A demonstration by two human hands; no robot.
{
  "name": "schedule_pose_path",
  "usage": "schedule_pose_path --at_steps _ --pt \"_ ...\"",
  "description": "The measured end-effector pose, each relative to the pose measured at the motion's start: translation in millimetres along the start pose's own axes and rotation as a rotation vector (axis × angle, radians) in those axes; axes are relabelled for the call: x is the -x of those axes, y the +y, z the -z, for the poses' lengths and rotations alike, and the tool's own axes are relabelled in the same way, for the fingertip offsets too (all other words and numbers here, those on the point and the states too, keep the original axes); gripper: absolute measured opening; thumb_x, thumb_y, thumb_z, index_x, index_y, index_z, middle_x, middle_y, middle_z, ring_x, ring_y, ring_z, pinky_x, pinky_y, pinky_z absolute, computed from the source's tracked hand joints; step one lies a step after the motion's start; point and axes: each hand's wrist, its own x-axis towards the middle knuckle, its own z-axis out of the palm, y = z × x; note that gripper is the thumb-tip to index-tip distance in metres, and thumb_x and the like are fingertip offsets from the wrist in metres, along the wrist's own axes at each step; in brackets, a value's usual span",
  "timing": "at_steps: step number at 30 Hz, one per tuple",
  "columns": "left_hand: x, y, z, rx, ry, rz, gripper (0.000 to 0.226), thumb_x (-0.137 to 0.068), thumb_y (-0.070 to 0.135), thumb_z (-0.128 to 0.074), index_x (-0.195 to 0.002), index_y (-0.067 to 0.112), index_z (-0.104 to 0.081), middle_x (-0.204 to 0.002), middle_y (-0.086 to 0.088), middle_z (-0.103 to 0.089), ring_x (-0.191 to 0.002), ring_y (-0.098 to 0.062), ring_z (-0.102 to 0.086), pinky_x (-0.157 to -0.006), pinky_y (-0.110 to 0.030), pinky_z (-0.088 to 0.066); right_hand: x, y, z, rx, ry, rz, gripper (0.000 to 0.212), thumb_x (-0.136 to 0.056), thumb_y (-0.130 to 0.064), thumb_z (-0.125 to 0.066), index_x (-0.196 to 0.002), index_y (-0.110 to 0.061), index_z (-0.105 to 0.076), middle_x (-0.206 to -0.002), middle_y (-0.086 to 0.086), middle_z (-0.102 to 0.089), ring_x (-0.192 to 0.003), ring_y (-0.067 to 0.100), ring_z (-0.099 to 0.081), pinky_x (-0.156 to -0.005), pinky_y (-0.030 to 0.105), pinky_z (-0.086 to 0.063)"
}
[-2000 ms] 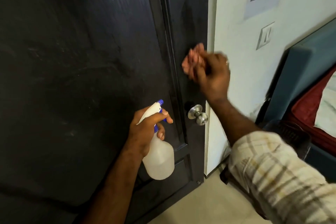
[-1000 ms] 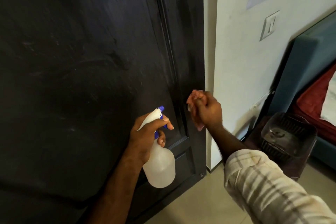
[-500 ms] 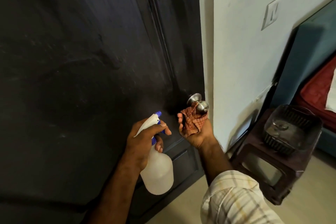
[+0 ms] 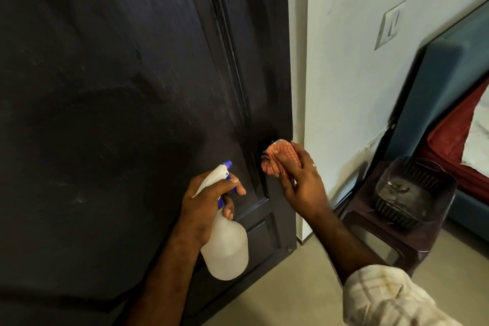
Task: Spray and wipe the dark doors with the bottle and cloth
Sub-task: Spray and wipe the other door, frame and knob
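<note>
Dark door (image 4: 119, 114): matte, wood-grained, w/ raised panel mouldings & faint smears. Left hand (image 4: 206, 204) is gripping the neck of a translucent plastic spray bottle (image 4: 226, 249), rounded body hanging below the fist, white/blue nozzle poking above the thumb. Right hand (image 4: 301, 185) is pressing a crumpled orange checked cloth (image 4: 277, 157) over the door knob (image 4: 276, 141); cloth is sitting at the fingertips. Knob mostly hidden, only a metal sliver showing. Right hand is a bit blurred.
</note>
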Motion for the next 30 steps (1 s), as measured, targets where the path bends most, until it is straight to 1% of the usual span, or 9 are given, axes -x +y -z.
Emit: schedule_pose_path --at_steps 4,7,9,11,16,20,22,25,30 --pt "-1 1 -9 0.001 0.004 -0.003 0.017 -0.098 0.014 -0.068 -0.106 -0.001 -0.069 -0.086 -0.013 -0.077 -0.047 -0.016 -0.054 -0.048 -0.03 -0.051 28 37 13 0.103 0.019 0.129 0.036 -0.103 -0.032 -0.069 -0.138 -0.025 -0.072 -0.15 0.012 -0.056 -0.126 0.033 -0.063 -0.099 0.037 -0.058" --pt "1 5 -17 -0.021 0.014 -0.006 0.021 -0.098 0.015 -0.068 -0.111 -0.002 -0.068 -0.086 -0.012 -0.077 -0.047 -0.015 -0.055 -0.048 -0.03 -0.052 35 43 23 0.007 0.013 -0.07 0.029 -0.102 -0.048 -0.062 -0.124 -0.031 -0.071 -0.114 -0.004 -0.067 -0.095 0.024 -0.07 -0.078 0.024 -0.055" --pt "2 6 -24 -0.023 0.028 0.0 0.022 -0.098 0.014 -0.068 -0.113 -0.001 -0.068 -0.084 -0.01 -0.077 -0.047 -0.014 -0.055 -0.048 -0.03 -0.052 26 35 34 -0.083 0.111 -0.238 0.025 -0.103 -0.056 -0.063 -0.115 -0.033 -0.065 -0.094 -0.011 -0.068 -0.079 0.014 -0.069 -0.069 0.029 -0.057" --pt "3 7 -31 -0.023 0.038 0.006 0.024 -0.098 0.015 -0.068 -0.115 -0.001 -0.067 -0.081 -0.007 -0.077 -0.046 -0.013 -0.055 -0.047 -0.029 -0.051 11 23 41 -0.157 0.158 -0.284 0.032 -0.103 -0.06 -0.065 -0.116 -0.032 -0.057 -0.086 -0.011 -0.071 -0.071 0.008 -0.07 -0.065 0.031 -0.06" --pt "11 8 -51 0.012 0.07 0.022 0.024 -0.097 0.014 -0.07 -0.118 0.004 -0.066 -0.085 -0.01 -0.077 -0.047 -0.013 -0.054 -0.047 -0.028 -0.05 8 14 20 -0.096 0.0 -0.118 0.047 -0.107 -0.05 -0.061 -0.149 -0.03 -0.048 -0.113 -0.004 -0.075 -0.091 0.015 -0.071 -0.081 0.031 -0.058" --pt "19 5 -63 0.032 0.082 0.042 0.021 -0.095 0.014 -0.071 -0.115 0.01 -0.066 -0.086 -0.011 -0.077 -0.048 -0.014 -0.053 -0.046 -0.028 -0.049 37 45 14 0.07 -0.349 -0.139 0.029 -0.107 -0.054 -0.053 -0.131 -0.037 -0.055 -0.104 -0.006 -0.072 -0.094 0.019 -0.071 -0.081 0.031 -0.052" --pt "22 3 -65 0.029 0.076 0.052 0.024 -0.095 0.016 -0.071 -0.117 0.01 -0.066 -0.089 -0.013 -0.077 -0.049 -0.014 -0.053 -0.048 -0.029 -0.049 46 48 20 -0.022 -0.243 -0.191 0.023 -0.107 -0.054 -0.052 -0.119 -0.035 -0.059 -0.098 -0.009 -0.071 -0.087 0.015 -0.069 -0.076 0.03 -0.051" --pt "21 -1 -69 0.035 0.102 0.066 0.032 -0.094 0.017 -0.073 -0.124 0.009 -0.064 -0.091 -0.013 -0.078 -0.049 -0.015 -0.053 -0.049 -0.03 -0.048 21 28 33 -0.212 0.059 -0.198 0.023 -0.109 -0.045 -0.059 -0.124 -0.028 -0.06 -0.096 -0.01 -0.07 -0.079 0.005 -0.064 -0.069 0.025 -0.051" --pt "14 -5 -75 0.056 0.132 0.072 0.038 -0.092 0.017 -0.075 -0.128 0.01 -0.062 -0.089 -0.012 -0.078 -0.05 -0.016 -0.054 -0.048 -0.03 -0.048 7 11 26 -0.198 0.005 -0.12 0.035 -0.108 -0.04 -0.062 -0.14 -0.027 -0.055 -0.118 -0.009 -0.069 -0.098 0.005 -0.063 -0.084 0.021 -0.053"
